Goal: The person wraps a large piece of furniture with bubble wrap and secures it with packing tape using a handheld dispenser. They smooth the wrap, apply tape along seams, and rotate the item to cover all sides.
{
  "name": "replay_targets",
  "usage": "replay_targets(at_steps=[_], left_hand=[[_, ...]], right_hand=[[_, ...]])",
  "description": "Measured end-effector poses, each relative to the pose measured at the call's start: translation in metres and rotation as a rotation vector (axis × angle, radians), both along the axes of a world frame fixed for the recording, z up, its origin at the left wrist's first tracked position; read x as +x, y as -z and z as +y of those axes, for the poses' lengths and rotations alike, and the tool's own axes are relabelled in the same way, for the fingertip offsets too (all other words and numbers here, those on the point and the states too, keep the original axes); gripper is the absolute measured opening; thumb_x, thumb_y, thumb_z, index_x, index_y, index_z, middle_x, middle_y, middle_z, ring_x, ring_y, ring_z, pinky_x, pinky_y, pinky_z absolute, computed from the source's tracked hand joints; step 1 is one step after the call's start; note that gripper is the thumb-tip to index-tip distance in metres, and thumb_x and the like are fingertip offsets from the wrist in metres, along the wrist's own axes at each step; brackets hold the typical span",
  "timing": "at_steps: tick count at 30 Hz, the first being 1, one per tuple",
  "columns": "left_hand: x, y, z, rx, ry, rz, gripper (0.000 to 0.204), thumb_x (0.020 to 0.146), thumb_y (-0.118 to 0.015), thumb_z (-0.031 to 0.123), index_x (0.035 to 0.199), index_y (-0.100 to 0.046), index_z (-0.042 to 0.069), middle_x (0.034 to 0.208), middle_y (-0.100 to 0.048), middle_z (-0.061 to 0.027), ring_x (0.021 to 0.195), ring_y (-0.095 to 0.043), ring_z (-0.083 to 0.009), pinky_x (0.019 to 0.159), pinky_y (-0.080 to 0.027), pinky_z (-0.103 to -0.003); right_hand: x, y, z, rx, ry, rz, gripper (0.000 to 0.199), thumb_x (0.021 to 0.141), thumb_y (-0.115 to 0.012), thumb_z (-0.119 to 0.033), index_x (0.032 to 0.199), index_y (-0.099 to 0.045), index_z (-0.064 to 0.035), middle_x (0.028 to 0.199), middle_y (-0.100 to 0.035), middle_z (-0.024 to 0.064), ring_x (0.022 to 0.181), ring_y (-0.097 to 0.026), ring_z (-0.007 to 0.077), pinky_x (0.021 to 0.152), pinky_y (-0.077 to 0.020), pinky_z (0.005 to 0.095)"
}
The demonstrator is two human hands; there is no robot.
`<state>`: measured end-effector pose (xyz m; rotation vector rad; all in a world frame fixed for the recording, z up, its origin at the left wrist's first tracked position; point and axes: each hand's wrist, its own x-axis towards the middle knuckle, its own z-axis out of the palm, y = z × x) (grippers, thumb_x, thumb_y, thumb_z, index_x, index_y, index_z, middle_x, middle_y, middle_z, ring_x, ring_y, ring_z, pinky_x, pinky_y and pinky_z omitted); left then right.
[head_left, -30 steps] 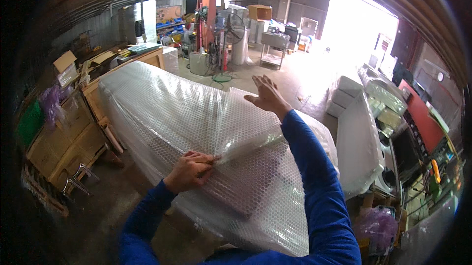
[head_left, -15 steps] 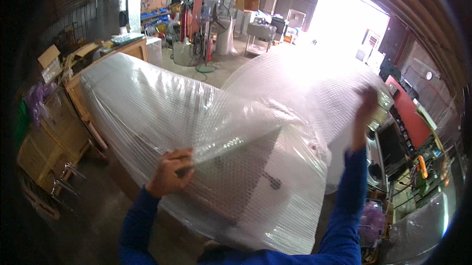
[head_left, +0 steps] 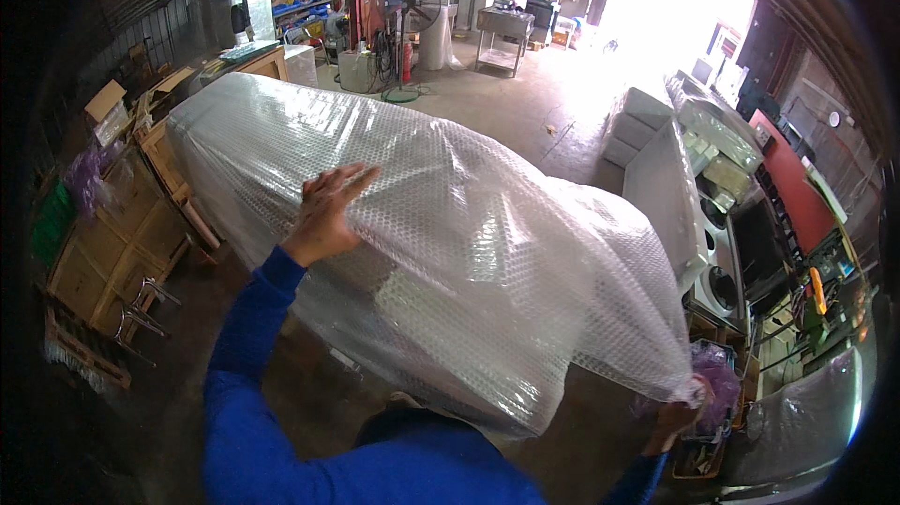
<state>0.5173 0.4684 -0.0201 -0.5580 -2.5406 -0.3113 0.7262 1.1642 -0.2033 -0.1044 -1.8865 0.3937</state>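
A wide sheet of clear bubble wrap [head_left: 478, 214] drapes over a long, bulky piece in front of me; its shape shows only dimly through the plastic, so I cannot tell its kind. My left hand [head_left: 323, 219] rests on the wrap at the near left side, fingers stretched out and nothing gripped. Low on the right, my right hand [head_left: 675, 421] is closed round a gathered corner of the sheet. From that corner the wrap runs in folds back up to the covered piece.
White appliances with round doors [head_left: 720, 289] line the right side. A bundle of purple plastic wrap [head_left: 714, 388] sits near my right hand. Wooden crates [head_left: 103, 242] and a small metal-legged stand [head_left: 141, 313] are at the left. Behind are a pedestal fan [head_left: 412, 13] and a metal cart [head_left: 502, 36].
My right hand has come down and toward me, pulling the raised far part of the sheet down on the right. The left hand has moved up and now lies flatter on the wrap.
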Motion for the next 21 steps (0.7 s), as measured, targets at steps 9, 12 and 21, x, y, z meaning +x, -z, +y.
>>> replay_targets(at_steps=[9,12,21], left_hand=[[0.009,0.016,0.050,0.149,0.340,-0.098,0.032,0.093,-0.061,0.000,0.121,-0.073,0.011,0.130,-0.070,-0.0119,0.129,-0.061,-0.0331,0.111,-0.043,-0.047],[0.010,0.018,0.048,0.103,0.308,-0.119,0.031,0.095,-0.058,0.001,0.121,-0.073,0.010,0.132,-0.069,-0.0121,0.132,-0.058,-0.0343,0.113,-0.041,-0.047],[0.007,0.023,0.053,0.189,0.329,-0.131,0.032,0.093,-0.057,-0.003,0.120,-0.073,0.006,0.129,-0.070,-0.0140,0.130,-0.060,-0.0327,0.113,-0.042,-0.046]], right_hand=[[0.005,0.035,-0.079,-0.516,-0.750,-0.408,0.065,0.079,-0.082,-0.022,0.135,-0.056,-0.0037,0.139,-0.056,0.0126,0.130,-0.054,0.0252,0.106,-0.0438,0.0408],[0.008,0.012,-0.100,-0.764,-0.753,-0.531,0.099,0.071,-0.092,-0.042,0.151,-0.045,-0.0079,0.146,-0.052,0.0112,0.127,-0.054,0.0244,0.106,-0.0439,0.0397],[0.015,-0.035,-0.099,-0.498,-0.376,-0.736,0.057,0.085,-0.077,-0.009,0.139,-0.060,-0.0011,0.132,-0.067,0.0131,0.122,-0.062,0.0204,0.104,-0.0482,0.0355]])
